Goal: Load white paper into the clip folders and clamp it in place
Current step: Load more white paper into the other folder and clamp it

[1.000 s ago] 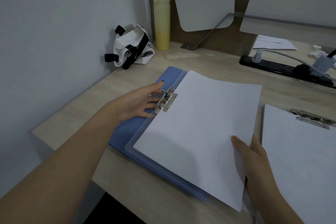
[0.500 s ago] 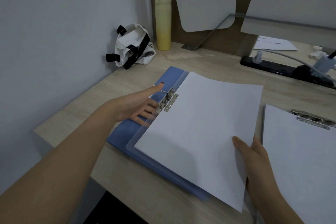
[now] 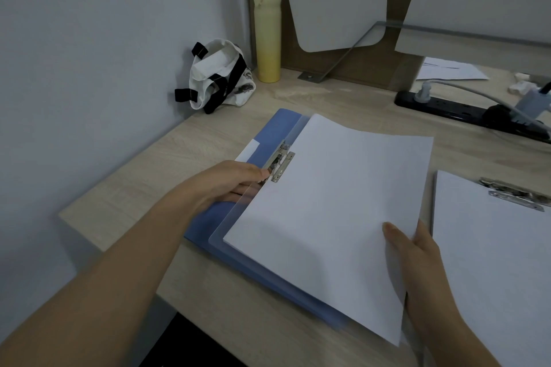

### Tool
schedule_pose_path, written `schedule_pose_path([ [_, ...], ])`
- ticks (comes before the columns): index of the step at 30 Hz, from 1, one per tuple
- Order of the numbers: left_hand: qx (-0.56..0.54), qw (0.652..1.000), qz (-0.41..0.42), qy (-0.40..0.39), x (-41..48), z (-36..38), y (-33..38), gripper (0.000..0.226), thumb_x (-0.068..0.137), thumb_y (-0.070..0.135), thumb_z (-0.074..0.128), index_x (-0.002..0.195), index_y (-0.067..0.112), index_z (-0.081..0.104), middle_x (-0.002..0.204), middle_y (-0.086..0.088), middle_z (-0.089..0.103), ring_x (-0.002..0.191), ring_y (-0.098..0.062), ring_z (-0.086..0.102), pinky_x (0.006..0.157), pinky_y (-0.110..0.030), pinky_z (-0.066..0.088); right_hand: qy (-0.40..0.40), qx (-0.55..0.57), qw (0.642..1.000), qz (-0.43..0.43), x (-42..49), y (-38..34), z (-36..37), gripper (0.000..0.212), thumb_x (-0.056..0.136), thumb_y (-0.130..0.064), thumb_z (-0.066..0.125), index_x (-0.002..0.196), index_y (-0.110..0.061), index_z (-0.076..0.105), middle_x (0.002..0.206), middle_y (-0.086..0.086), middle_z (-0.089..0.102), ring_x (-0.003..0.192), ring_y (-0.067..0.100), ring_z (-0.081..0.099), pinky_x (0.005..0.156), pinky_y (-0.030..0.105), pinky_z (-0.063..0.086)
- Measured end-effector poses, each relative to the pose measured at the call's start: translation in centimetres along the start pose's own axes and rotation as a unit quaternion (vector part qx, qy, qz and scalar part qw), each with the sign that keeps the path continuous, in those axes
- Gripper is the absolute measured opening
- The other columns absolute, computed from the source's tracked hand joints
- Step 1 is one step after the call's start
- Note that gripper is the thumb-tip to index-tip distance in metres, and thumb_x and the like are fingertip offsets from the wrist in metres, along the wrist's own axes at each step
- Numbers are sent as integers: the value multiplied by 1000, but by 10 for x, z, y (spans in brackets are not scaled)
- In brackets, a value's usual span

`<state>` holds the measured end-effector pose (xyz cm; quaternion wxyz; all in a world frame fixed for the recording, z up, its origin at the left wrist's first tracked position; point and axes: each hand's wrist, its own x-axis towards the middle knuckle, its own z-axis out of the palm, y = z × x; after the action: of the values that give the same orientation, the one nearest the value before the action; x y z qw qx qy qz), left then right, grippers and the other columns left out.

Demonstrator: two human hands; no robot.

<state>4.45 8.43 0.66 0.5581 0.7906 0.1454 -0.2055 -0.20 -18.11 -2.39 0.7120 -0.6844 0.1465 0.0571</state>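
A blue clip folder [image 3: 269, 132] lies open on the desk with a metal clip [image 3: 281, 162] along its spine. A sheet of white paper [image 3: 328, 202] lies on it, its left edge at the clip. My left hand [image 3: 226, 185] touches the near end of the clip with one fingertip. Its other fingers lie fairly straight, partly behind the folder's translucent sheet. My right hand [image 3: 417, 256] pinches the paper's near right edge, thumb on top. A second folder with paper [image 3: 492, 262] under its own clip [image 3: 512, 194] lies at the right.
A yellow bottle [image 3: 267, 33] and a white bag with black straps [image 3: 220, 77] stand at the back left by the wall. A black power strip [image 3: 447, 106] with plugged cables runs along the back right. The desk's left edge [image 3: 89, 229] is near the folder.
My left hand has slid back along the clip toward me, from the lever near its far end to its near end. The right hand and the paper have hardly moved.
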Motion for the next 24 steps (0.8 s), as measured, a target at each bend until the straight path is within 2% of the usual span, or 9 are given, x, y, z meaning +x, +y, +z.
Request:
schedule_pose_path([
  [3, 31, 999, 14, 33, 2, 3, -2, 18, 87, 37, 59, 97, 25, 68, 96, 4, 72, 86, -9, 66, 74, -18, 50, 4, -3, 1000, -7, 0, 0, 0, 30, 95, -14, 46, 119, -29, 50, 102, -12, 61, 90, 5, 57, 71, 22, 42],
  [7, 59, 996, 29, 60, 5, 6, -5, 9, 86, 37, 60, 84, 31, 67, 95, 2, 70, 91, -13, 61, 76, -19, 46, 4, -9, 1000, -8, 1, 1, -1, 35, 95, -14, 46, 128, -24, 48, 111, -6, 60, 91, 8, 57, 82, 28, 42],
  [10, 37, 998, 26, 47, 4, 6, -4, 11, 88, 35, 58, 86, 30, 68, 90, 7, 72, 87, -9, 64, 75, -18, 48, 9, -13, 1000, -18, 2, 1, -1, 36, 95, -14, 45, 130, -22, 47, 111, -6, 58, 89, 9, 56, 76, 24, 41],
  [13, 17, 999, 19, 36, 0, 7, -3, 16, 90, 34, 56, 93, 25, 69, 89, 7, 72, 85, -7, 67, 71, -17, 49, 19, -33, 999, -28, 3, 1, -1, 37, 94, -15, 47, 130, -20, 44, 118, -2, 55, 100, 16, 52, 85, 29, 37],
  [15, 12, 999, 18, 36, 0, 9, -3, 19, 91, 33, 54, 97, 21, 68, 95, 4, 71, 93, -11, 65, 77, -19, 50, 28, -46, 998, -41, 2, 1, -1, 41, 93, -14, 49, 133, -20, 41, 121, -3, 53, 106, 18, 52, 88, 30, 37],
  [17, 13, 999, 18, 41, -2, 12, -4, 20, 92, 33, 51, 97, 20, 67, 98, 3, 70, 98, -14, 63, 84, -23, 49, 38, -64, 996, -55, 2, -1, -1, 55, 91, -11, 52, 141, -22, 30, 126, -7, 46, 112, 14, 48, 94, 28, 35],
  [20, 2, 998, 21, 60, -4, 17, -4, 27, 94, 30, 48, 108, 15, 65, 107, 0, 67, 104, -17, 60, 95, -28, 44, 49, -171, 981, -81, 4, 0, -3, 66, 90, -9, 54, 146, -15, 20, 142, -1, 29, 128, 15, 35, 103, 26, 26],
  [22, -29, 997, 30, 60, -9, 19, -3, 29, 95, 26, 46, 111, 10, 64, 110, -3, 68, 104, -18, 62, 92, -26, 45, 53, -266, 955, -120, 8, 2, -7, 64, 88, -8, 56, 144, -6, 26, 149, 7, 17, 135, 22, 28, 103, 23, 25],
  [24, -82, 994, 51, 51, -16, 22, 0, 29, 96, 22, 44, 110, 7, 65, 108, -4, 70, 102, -18, 64, 85, -23, 47, 26, -360, 921, -148, 12, 5, -10, 58, 89, -13, 56, 141, -3, 32, 152, 9, 16, 140, 25, 21, 108, 27, 22],
])
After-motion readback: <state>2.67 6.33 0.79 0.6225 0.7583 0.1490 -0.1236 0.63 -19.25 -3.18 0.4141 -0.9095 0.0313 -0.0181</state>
